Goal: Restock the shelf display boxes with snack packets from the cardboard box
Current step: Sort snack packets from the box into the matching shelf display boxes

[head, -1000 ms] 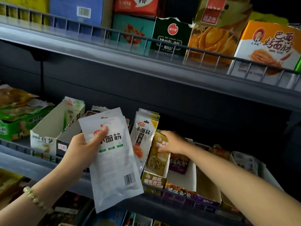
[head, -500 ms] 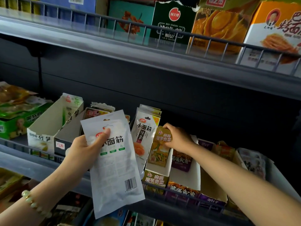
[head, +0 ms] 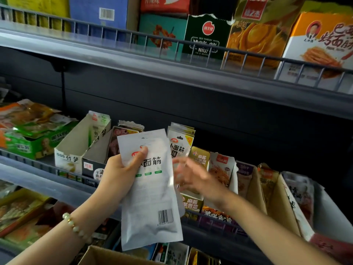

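Note:
My left hand point(head: 119, 175) grips a stack of white snack packets point(head: 150, 196) in front of the middle shelf, thumb across their printed face. My right hand point(head: 193, 175), blurred by motion, is beside the packets' right edge with fingers spread and nothing in it. Behind it stands a row of open display boxes: one with upright white packets point(head: 180, 144), one with gold packets point(head: 199, 156), one with a red-topped white packet point(head: 221, 169). The rim of the cardboard box point(head: 107, 256) shows at the bottom.
A wire rail point(head: 63, 174) runs along the middle shelf's front edge. A near-empty white display box point(head: 76, 148) and a green box of packets point(head: 30, 144) stand to the left. The upper shelf point(head: 172, 69) overhangs closely, carrying large snack cartons.
My right hand has let go of the gold packet in its display box and drawn back left toward the white packets. My left hand holds the stack almost still.

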`<act>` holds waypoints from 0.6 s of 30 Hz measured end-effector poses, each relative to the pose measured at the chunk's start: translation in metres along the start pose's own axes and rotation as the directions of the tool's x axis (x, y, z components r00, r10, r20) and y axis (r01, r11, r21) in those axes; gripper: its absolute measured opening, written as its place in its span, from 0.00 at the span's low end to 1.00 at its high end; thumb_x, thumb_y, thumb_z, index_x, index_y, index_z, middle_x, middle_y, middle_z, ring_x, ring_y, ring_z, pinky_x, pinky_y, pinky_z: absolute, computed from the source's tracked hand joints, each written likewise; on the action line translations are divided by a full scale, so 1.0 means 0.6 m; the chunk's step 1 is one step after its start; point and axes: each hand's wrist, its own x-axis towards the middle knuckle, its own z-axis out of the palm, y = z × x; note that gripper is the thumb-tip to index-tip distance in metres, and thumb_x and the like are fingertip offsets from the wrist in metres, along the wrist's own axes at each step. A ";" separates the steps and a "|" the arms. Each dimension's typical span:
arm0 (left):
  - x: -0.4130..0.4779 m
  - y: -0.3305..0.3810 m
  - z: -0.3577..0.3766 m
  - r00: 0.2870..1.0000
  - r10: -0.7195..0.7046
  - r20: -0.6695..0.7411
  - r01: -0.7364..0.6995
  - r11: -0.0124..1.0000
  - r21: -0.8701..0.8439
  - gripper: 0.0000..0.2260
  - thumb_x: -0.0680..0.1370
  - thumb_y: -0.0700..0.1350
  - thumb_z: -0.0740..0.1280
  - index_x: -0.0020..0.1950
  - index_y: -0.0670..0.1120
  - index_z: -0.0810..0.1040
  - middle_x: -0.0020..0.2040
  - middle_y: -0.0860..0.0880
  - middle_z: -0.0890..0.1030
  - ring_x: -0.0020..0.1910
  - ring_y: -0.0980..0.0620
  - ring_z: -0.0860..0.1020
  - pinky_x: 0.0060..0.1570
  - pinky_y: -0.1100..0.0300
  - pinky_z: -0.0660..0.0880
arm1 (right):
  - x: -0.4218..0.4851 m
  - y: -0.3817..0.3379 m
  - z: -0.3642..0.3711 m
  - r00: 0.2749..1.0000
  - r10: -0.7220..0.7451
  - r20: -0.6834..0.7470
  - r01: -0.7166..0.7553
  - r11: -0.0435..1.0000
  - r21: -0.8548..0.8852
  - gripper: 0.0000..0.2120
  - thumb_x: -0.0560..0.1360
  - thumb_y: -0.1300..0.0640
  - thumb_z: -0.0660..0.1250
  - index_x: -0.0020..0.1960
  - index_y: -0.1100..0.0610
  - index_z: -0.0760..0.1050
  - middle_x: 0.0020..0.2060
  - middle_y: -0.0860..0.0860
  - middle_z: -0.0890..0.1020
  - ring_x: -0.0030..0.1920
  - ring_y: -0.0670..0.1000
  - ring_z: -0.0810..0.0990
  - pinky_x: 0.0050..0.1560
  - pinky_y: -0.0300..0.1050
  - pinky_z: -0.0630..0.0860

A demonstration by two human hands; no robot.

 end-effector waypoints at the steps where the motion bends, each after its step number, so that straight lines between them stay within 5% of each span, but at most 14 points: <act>1: -0.005 0.001 0.004 1.000 0.002 -0.003 -0.002 1.000 -0.002 0.13 0.77 0.52 0.67 0.39 0.43 0.80 0.33 0.50 0.84 0.32 0.53 0.83 0.32 0.61 0.78 | -0.019 -0.003 0.018 0.998 0.020 0.059 -0.022 0.999 0.036 0.17 0.73 0.45 0.67 0.60 0.41 0.69 0.53 0.42 0.80 0.51 0.42 0.82 0.48 0.38 0.80; 4: -0.024 0.005 0.013 0.999 -0.048 -0.014 0.048 0.999 -0.013 0.15 0.78 0.53 0.65 0.41 0.42 0.80 0.35 0.47 0.84 0.35 0.49 0.83 0.34 0.58 0.78 | -0.053 -0.002 0.053 0.999 0.007 0.050 -0.016 0.986 0.167 0.23 0.72 0.61 0.71 0.59 0.41 0.68 0.49 0.40 0.82 0.50 0.42 0.83 0.45 0.37 0.79; 6: -0.034 0.011 0.014 0.997 -0.078 0.001 0.078 0.996 -0.042 0.16 0.79 0.55 0.62 0.54 0.42 0.77 0.43 0.48 0.84 0.41 0.51 0.82 0.35 0.61 0.78 | -0.065 0.001 0.062 1.000 0.007 -0.012 -0.004 0.981 0.196 0.23 0.72 0.62 0.71 0.59 0.41 0.69 0.48 0.42 0.84 0.50 0.45 0.84 0.44 0.40 0.80; 8: -0.052 0.013 0.009 0.999 -0.031 -0.012 0.032 0.998 0.050 0.23 0.78 0.57 0.59 0.69 0.47 0.64 0.60 0.50 0.74 0.56 0.51 0.77 0.49 0.59 0.77 | -0.072 0.002 0.065 0.991 -0.008 -0.133 0.035 0.979 0.200 0.22 0.71 0.61 0.72 0.58 0.42 0.70 0.51 0.46 0.84 0.51 0.48 0.84 0.47 0.45 0.82; 11: -0.095 0.012 0.001 0.976 0.074 0.206 -0.137 0.940 0.313 0.26 0.73 0.71 0.54 0.67 0.61 0.61 0.66 0.54 0.63 0.68 0.54 0.65 0.65 0.56 0.66 | -0.077 -0.003 0.067 0.940 -0.090 -0.329 0.117 0.991 0.062 0.18 0.72 0.54 0.72 0.55 0.39 0.70 0.54 0.44 0.82 0.52 0.45 0.82 0.51 0.45 0.81; 14: -0.133 0.032 0.001 0.876 -0.112 0.468 0.015 0.978 0.206 0.18 0.74 0.70 0.51 0.56 0.64 0.68 0.58 0.61 0.75 0.51 0.70 0.76 0.49 0.74 0.71 | -0.090 -0.030 0.087 0.967 -0.100 -0.236 0.117 0.991 0.057 0.14 0.72 0.39 0.59 0.56 0.36 0.71 0.52 0.43 0.80 0.51 0.42 0.80 0.49 0.38 0.79; 16: -0.130 0.032 -0.009 0.863 -0.134 0.487 0.116 0.991 0.067 0.13 0.75 0.62 0.57 0.55 0.58 0.72 0.49 0.55 0.83 0.42 0.64 0.82 0.35 0.73 0.74 | -0.096 -0.038 0.094 0.988 -0.059 -0.140 0.082 0.983 0.165 0.20 0.75 0.37 0.50 0.60 0.39 0.74 0.53 0.56 0.80 0.49 0.49 0.83 0.49 0.40 0.79; 18: -0.126 0.033 -0.022 0.873 -0.159 0.461 0.192 0.981 -0.026 0.15 0.73 0.54 0.65 0.58 0.52 0.75 0.46 0.49 0.86 0.40 0.56 0.84 0.33 0.67 0.77 | -0.098 -0.042 0.090 0.992 -0.048 -0.117 0.067 0.984 0.166 0.19 0.80 0.42 0.50 0.60 0.43 0.77 0.55 0.60 0.79 0.50 0.53 0.83 0.50 0.40 0.79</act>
